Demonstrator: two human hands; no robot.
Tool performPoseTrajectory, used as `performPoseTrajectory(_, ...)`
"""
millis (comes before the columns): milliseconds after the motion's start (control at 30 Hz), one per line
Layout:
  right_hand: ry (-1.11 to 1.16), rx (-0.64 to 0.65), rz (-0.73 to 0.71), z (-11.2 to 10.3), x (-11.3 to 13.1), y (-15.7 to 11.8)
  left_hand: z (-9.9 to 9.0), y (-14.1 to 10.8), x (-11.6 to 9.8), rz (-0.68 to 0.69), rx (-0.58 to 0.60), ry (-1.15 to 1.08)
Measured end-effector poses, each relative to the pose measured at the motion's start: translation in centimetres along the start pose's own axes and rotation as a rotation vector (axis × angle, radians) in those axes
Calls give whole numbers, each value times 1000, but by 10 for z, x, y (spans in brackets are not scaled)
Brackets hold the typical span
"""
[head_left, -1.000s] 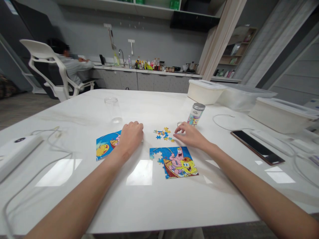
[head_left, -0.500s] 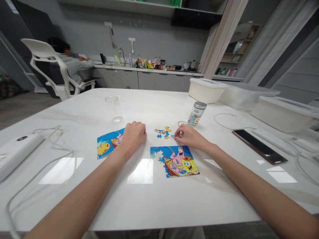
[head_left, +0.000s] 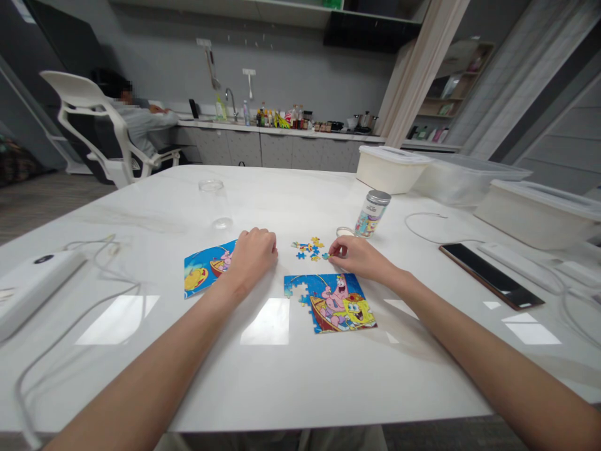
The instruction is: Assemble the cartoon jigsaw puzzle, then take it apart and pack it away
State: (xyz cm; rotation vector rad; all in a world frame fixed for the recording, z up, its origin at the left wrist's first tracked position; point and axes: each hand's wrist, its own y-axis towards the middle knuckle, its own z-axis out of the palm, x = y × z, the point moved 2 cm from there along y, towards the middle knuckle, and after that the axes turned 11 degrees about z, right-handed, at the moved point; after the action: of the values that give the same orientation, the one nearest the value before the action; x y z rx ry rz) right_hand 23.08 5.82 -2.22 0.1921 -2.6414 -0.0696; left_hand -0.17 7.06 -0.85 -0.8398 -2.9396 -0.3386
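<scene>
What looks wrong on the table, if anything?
Nothing looks spilled or broken. The puzzle looks odd: its lower left is missing, leaving a jagged edge; loose pieces lie just beyond it. The picture card sits at a slant, partly hidden by the left hand.

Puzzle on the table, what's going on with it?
A person is working with it using both hands. The right hand pinches a small puzzle piece beside a little cluster of loose pieces. The left hand is over the right end of a picture card, covering part of it. The partly joined puzzle lies nearer the person, with its lower left part missing. A canister stands beyond the right hand.
</scene>
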Motion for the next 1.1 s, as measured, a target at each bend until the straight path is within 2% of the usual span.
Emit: performPoseTrajectory(1100, -59, 24, 21, 2, -2, 0, 3, 1, 2, 15, -22, -14)
